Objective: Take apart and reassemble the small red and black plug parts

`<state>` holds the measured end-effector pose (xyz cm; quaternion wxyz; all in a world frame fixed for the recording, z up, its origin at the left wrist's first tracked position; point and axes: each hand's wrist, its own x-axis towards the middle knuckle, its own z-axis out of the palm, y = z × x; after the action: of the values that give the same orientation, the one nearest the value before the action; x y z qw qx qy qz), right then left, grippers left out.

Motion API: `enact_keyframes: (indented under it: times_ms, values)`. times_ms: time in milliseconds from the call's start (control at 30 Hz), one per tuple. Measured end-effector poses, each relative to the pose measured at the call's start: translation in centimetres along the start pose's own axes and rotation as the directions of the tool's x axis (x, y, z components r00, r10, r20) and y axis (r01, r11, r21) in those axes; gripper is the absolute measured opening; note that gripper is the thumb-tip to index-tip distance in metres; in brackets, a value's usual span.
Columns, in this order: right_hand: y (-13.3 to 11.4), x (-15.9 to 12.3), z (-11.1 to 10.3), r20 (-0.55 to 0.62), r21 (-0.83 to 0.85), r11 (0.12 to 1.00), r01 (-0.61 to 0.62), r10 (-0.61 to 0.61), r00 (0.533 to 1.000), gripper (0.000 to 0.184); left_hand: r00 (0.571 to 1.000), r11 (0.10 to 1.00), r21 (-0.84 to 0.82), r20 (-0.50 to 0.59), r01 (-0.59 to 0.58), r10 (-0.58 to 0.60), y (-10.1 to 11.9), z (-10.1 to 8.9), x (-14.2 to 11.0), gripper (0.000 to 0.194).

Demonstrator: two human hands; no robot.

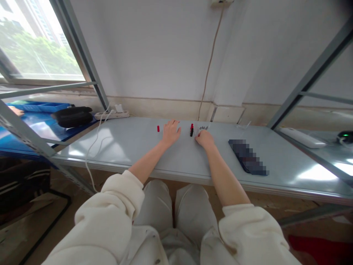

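My left hand (171,131) lies flat on the grey table (132,147) with its fingers stretched out, holding nothing. A small red piece (158,128) lies just left of it. My right hand (204,138) rests on the table with its fingers curled toward several small grey parts (203,128); whether it pinches one is hidden. Between the two hands lies a red and black piece (191,130).
A dark flat blurred object (248,156) lies right of my right hand. A white power strip (112,115) with a cord sits at the back left, beside a black pouch (73,116) and blue tray (38,106). Metal shelf posts stand at both sides.
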<state>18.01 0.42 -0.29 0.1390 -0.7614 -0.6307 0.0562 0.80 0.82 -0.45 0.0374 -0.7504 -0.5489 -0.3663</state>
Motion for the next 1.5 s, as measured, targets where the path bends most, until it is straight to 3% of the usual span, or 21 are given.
enact_keyframes:
  times_ms: [133,300,400,567,667,800,900,1033,1233,1500]
  values:
    - [-0.1,-0.6,-0.4,-0.015,-0.049,0.999,-0.004,0.003,1.0,0.035,0.983,0.993,0.005,-0.146,0.117,-0.115,-2.3,-1.9,-0.6,0.037]
    - [-0.5,-1.2,-0.7,-0.04,-0.048,0.996,0.071,-0.073,0.997,0.032,0.94,0.959,0.012,-0.204,0.282,-0.273,-3.8,-2.2,-0.7,0.041]
    - [-1.1,-1.4,-0.6,-0.026,-0.034,0.971,0.236,-0.237,0.971,0.025,0.934,0.942,0.043,-0.146,0.334,-0.325,-4.5,-1.7,-0.7,0.04]
    - [-2.4,-2.1,0.0,0.013,0.025,0.853,0.521,-0.522,0.853,0.019,0.907,0.907,-0.041,0.078,0.419,-0.415,-5.8,-0.8,-0.4,0.034]
    - [-3.1,-2.5,0.3,-0.026,0.094,0.802,0.591,-0.591,0.806,0.019,0.907,0.856,-0.301,0.162,0.421,-0.389,-5.5,-0.5,0.2,0.028]
    - [-3.6,-2.7,0.5,-0.134,0.168,0.788,0.592,-0.576,0.806,0.022,0.887,0.58,-0.677,0.406,0.454,-0.221,-4.2,-0.5,0.4,0.029]
    - [-3.8,-2.7,0.3,-0.203,0.178,0.806,0.565,-0.531,0.823,0.029,0.866,0.421,-0.768,0.49,0.483,-0.099,-3.6,-0.9,0.2,0.03]
    - [-3.8,-2.7,-0.1,-0.226,0.17,0.853,0.493,-0.453,0.862,0.036,0.857,0.303,-0.812,0.514,0.498,-0.031,-3.6,-1.3,0.1,0.034]
    - [-3.7,-2.5,-0.1,-0.257,0.193,0.855,0.482,-0.43,0.865,0.034,0.848,0.23,-0.833,0.527,0.503,0.054,-3.7,-1.0,0.1,0.036]
    - [-3.5,-2.1,0.3,-0.292,0.295,0.783,0.548,-0.472,0.832,0.024,0.844,0.272,-0.809,0.536,0.521,-0.022,-3.3,-1.2,0.1,0.034]
